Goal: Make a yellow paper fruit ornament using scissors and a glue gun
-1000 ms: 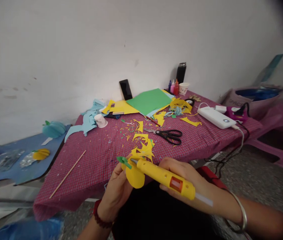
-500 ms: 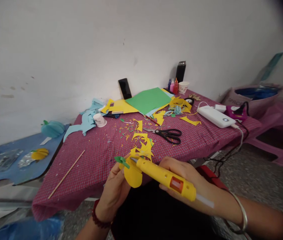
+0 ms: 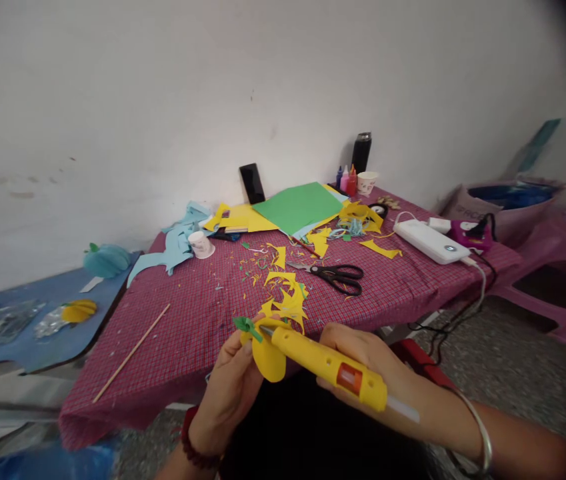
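Observation:
Between the fingers of my left hand (image 3: pixel 230 380) is a yellow paper pumpkin (image 3: pixel 269 359) with a green paper stem and leaf (image 3: pixel 247 327) on top. My right hand (image 3: pixel 363 353) is wrapped round a yellow hot glue gun (image 3: pixel 323 360), with a pale glue stick (image 3: pixel 403 408) poking out of its back end. The gun's nozzle points into the pumpkin beside the stem; whether the tip touches the paper I cannot tell. Yellow paper scraps (image 3: pixel 287 300) lie just beyond my hands, and black-handled scissors (image 3: pixel 337 275) rest behind them.
A wooden stick (image 3: pixel 131 353) lies on the checked tablecloth (image 3: pixel 187 320) at left. Paper sheets (image 3: pixel 303 207), a phone (image 3: pixel 251 183) and a paper cup (image 3: pixel 201 245) are further back. A white power bank (image 3: pixel 430 240) with cables sits right. A blue board (image 3: pixel 57 333) holds two paper pumpkins.
The nozzle now sits deeper among the pumpkin's yellow folds, close by the stem. Both hands keep their hold. The whole view has shifted slightly.

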The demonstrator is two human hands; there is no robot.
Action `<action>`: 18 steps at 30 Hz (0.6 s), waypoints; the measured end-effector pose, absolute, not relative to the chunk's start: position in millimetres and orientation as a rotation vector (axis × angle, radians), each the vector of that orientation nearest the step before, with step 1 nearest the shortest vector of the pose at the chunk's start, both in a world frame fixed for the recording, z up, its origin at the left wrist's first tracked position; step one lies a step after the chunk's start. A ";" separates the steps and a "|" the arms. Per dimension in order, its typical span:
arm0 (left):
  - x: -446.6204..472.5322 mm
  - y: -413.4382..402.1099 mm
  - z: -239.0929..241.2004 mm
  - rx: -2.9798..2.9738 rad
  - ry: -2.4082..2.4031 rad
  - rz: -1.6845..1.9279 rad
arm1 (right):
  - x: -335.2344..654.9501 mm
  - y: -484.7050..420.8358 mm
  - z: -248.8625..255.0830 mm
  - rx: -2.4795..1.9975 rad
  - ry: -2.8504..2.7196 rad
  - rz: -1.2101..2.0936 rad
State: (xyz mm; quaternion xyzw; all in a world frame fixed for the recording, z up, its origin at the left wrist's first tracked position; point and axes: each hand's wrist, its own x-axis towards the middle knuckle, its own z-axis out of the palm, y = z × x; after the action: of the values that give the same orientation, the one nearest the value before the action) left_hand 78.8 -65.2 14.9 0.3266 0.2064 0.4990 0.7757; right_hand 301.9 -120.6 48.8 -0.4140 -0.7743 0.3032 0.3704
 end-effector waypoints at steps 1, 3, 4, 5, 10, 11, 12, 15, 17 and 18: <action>78.9 -65.2 14.9 0.711 0.439 1.079 | 301.9 -120.6 48.8 -1.060 -1.984 0.772; 79.2 -65.0 15.2 0.722 0.423 1.069 | 301.7 -120.9 49.5 -1.059 -1.980 0.770; 79.3 -64.8 15.4 0.729 0.420 1.063 | 301.6 -121.2 50.2 -1.068 -1.974 0.775; 79.2 -64.6 15.5 0.737 0.422 1.059 | 301.5 -121.4 51.0 -1.080 -1.967 0.781; 77.5 -63.4 13.3 0.749 0.459 1.059 | 302.6 -122.7 54.2 -1.148 -1.973 0.792; 77.0 -63.0 12.5 0.749 0.461 1.060 | 303.0 -123.0 54.4 -1.157 -1.980 0.791; 76.4 -62.6 11.6 0.749 0.462 1.063 | 303.3 -123.4 54.5 -1.165 -1.981 0.791; 74.8 -61.5 10.3 0.742 0.467 1.076 | 304.3 -124.4 54.1 -1.195 -1.973 0.801; 74.1 -61.3 11.0 0.724 0.476 1.092 | 305.0 -124.5 53.5 -1.204 -1.962 0.807; 73.9 -61.3 11.8 0.712 0.484 1.102 | 305.4 -124.4 53.1 -1.200 -1.957 0.807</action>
State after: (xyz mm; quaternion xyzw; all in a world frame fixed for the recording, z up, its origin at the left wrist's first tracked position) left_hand 73.9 -61.3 11.8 0.3278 0.2229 0.5070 0.7654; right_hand 305.4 -124.4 53.1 -0.4626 -0.7544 0.3109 0.3467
